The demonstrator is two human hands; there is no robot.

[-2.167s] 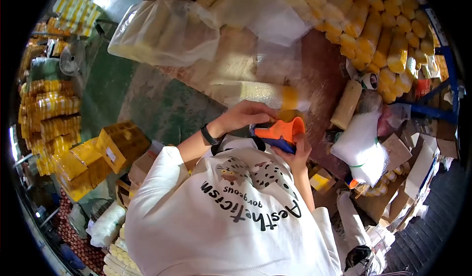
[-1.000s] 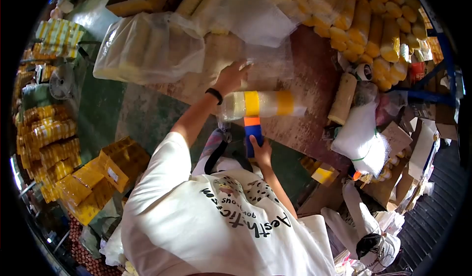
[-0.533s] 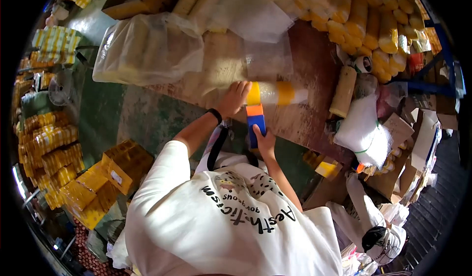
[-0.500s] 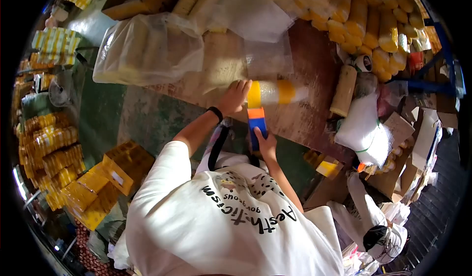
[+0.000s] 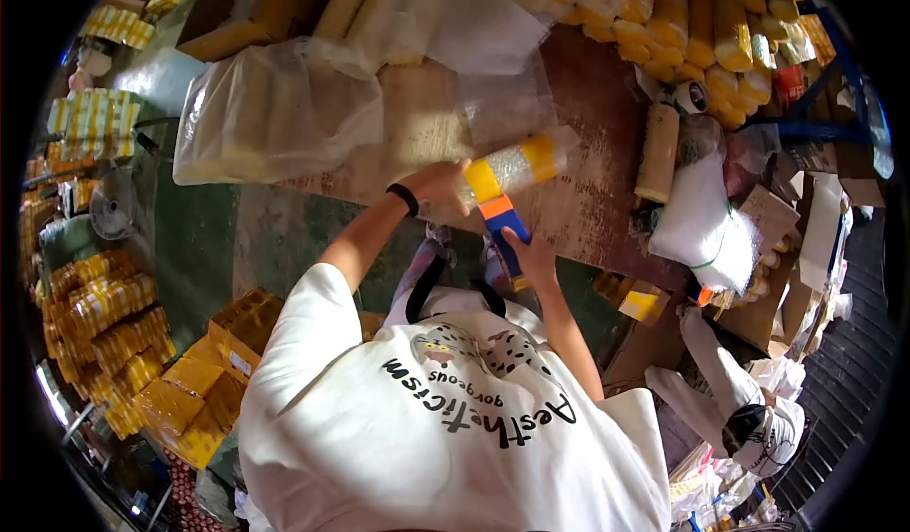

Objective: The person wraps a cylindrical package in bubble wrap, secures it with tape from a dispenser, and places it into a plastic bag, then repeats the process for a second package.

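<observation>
A clear-wrapped roll (image 5: pixel 512 168) with two yellow tape bands lies slanted over the wooden table (image 5: pixel 597 191). My left hand (image 5: pixel 444 185), with a black wristband, grips its left end. In my right hand (image 5: pixel 533 253) is a blue tape dispenser (image 5: pixel 508 233), its orange head touching the yellow band nearer my left hand. The fingertips of my left hand are partly hidden behind the roll.
Large plastic bags (image 5: pixel 275 115) cover the table's left part. Yellow-ended rolls (image 5: pixel 664 20) are piled at the back right, near a white wrapped bundle (image 5: pixel 701 219). Taped boxes (image 5: pixel 194 390) stand at lower left. Another person (image 5: pixel 749 418) is at lower right.
The roll has tilted, its right end now farther up, and has shifted slightly left. My right hand and the dispenser have turned with it and moved a little to the right.
</observation>
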